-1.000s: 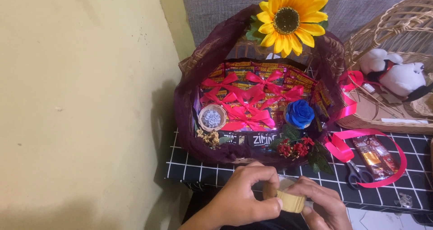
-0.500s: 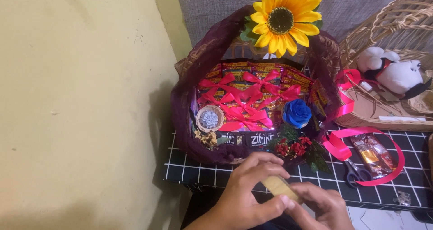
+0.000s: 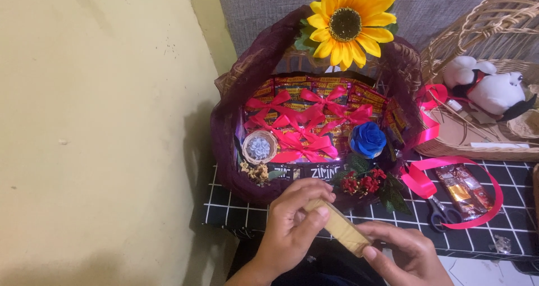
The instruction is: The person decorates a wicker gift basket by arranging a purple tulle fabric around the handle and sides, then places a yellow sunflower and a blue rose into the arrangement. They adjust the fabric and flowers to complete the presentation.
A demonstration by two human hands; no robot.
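Both hands' fingers pinched on tan tape roll.

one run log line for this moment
left hand: grips tape roll | right hand: on roll | behind: decorated gift basket

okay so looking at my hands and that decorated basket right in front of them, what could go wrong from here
1. Both the left hand and right hand pinch the tan tape roll only by its ends; it might slip and drop off the table edge.
2. The hands work close to the red berry sprig at the front of the gift basket, so a sudden move could knock it loose.
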